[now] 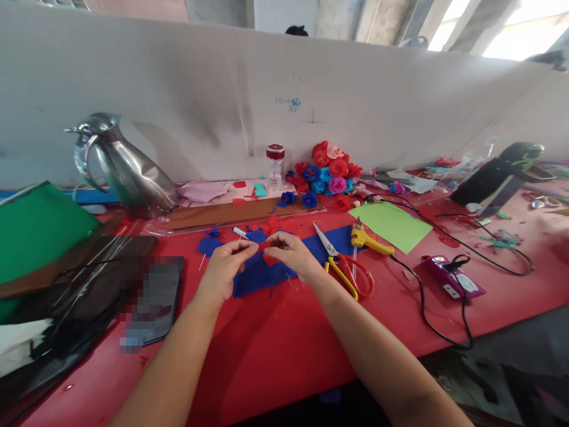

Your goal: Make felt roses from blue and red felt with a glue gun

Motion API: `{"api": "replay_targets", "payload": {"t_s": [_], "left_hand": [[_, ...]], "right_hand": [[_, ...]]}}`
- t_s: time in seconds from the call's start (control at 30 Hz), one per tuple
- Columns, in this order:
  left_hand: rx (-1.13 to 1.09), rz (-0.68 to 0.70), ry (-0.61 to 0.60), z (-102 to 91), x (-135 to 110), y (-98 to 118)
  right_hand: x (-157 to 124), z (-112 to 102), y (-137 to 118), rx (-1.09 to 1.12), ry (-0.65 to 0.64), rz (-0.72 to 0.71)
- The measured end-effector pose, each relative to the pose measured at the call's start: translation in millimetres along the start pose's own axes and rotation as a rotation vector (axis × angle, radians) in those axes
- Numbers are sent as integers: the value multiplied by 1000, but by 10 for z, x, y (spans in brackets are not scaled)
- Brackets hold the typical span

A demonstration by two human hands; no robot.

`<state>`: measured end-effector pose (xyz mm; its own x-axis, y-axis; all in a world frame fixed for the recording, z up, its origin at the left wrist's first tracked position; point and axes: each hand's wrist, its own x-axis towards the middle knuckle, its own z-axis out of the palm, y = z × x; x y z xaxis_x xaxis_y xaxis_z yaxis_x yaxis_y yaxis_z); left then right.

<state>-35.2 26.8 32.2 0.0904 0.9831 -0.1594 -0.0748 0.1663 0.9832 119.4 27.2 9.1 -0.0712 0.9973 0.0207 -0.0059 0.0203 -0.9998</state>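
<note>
Clearly, it's a big, plain room, with daylight at a window up to the right and a tall white partition standing behind the work. In front of it runs the counter, its red top smooth enough, I'd guess, for scraps to slide on. From here I see a steel jug at the left, a heap of craft roses by the partition, and a blue sheet under the hands, with scissors lying partly on it and a yellow glue gun near its right end.

Above that sheet the left hand and right hand almost meet, the fingers of each pinching a small red piece held between them. Paper or thin cloth, I can't tell which. It should be next to weightless, soft and bendy, not slippery, but easily creased or torn. I'd take it lightly by opposite edges, as these fingers seem to, and keep any pressure off the middle.
</note>
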Motion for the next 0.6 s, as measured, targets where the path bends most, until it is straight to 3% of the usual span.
{"api": "replay_targets", "payload": {"t_s": [0.27,0.5,0.6], "left_hand": [[-85,-74,-57,65,-38,-2],[15,-39,-33,51,-35,-5],[52,-20,-3,28,7,-49]], "right_hand": [[-17,20,-15,189,61,60],[9,12,54,14,-49,-16],[8,20,86,-18,-35,-43]]}}
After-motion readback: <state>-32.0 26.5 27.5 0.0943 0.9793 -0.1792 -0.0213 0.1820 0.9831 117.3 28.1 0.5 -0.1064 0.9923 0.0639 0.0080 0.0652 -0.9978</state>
